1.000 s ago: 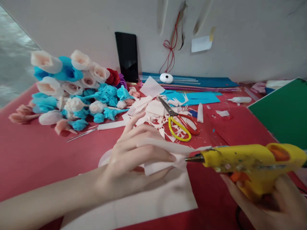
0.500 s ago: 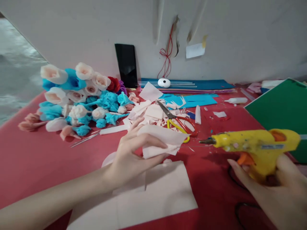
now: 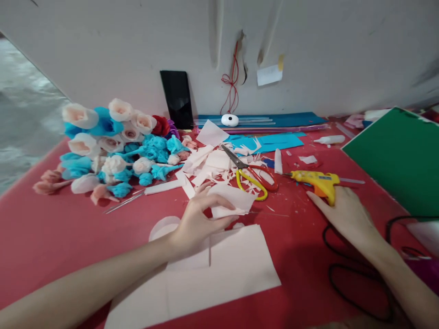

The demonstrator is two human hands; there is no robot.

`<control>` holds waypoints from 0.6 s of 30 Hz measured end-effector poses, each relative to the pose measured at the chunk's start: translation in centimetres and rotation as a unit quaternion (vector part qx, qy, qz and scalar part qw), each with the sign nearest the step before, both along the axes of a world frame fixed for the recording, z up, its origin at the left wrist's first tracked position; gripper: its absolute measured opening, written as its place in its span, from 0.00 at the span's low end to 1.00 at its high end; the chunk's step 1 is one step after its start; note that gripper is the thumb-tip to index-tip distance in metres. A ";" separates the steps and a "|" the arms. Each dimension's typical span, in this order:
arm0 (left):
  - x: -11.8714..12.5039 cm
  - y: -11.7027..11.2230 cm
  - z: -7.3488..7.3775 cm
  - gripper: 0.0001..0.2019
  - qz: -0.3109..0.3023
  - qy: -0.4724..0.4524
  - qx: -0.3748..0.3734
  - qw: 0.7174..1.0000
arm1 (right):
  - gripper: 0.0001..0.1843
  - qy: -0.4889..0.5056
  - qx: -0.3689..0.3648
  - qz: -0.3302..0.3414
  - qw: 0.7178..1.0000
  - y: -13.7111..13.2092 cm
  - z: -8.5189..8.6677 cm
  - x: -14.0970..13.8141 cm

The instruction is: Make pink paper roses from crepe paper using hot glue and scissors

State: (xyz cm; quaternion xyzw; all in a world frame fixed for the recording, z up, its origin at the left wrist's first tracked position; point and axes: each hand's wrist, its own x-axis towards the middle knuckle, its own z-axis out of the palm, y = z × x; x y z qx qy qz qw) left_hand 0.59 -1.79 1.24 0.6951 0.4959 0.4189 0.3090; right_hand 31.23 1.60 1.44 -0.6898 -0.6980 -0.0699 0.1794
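My left hand (image 3: 202, 217) pinches a pale pink piece of paper (image 3: 231, 198) between thumb and fingers. A thin strand (image 3: 269, 214) reaches right from its gathered end; whether it is glue or wire I cannot tell. Below that hand lie pale paper sheets (image 3: 226, 274) on the red table. On the right, my right hand (image 3: 346, 212) is around the handle of a yellow glue gun (image 3: 313, 178) with an orange trigger. The gun is low over the table, its nozzle pointing left; a clear glue stick (image 3: 351, 181) sticks out behind.
Scissors (image 3: 245, 171) with red and yellow handles lie on pale paper scraps (image 3: 212, 160). Paper flowers (image 3: 113, 146) are heaped at left. A phone (image 3: 176, 98) leans on the wall. A green board (image 3: 394, 160) stands right, near a black cord (image 3: 360, 269).
My right hand has moved the glue gun away, back toward the scraps and lower to the table. My left hand still holds the paper, and the view has shifted slightly.
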 end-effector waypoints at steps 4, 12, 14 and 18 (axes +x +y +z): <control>0.0 0.1 0.0 0.05 0.002 0.002 0.026 1.000 | 0.25 -0.091 0.023 -0.009 0.996 -0.7 1.2 -0.4; -0.2 0.2 -0.2 0.05 -0.001 0.003 0.022 1.000 | 0.08 -0.059 0.218 0.285 0.931 -5.8 3.4 -7.1; -0.2 0.2 -0.2 0.05 0.000 0.001 0.025 1.000 | 0.06 -0.040 0.184 0.338 0.922 -6.5 3.0 -8.9; -0.1 0.2 0.0 0.05 0.007 0.005 0.032 0.999 | 0.07 -0.021 0.168 0.405 0.898 -5.8 1.8 -11.0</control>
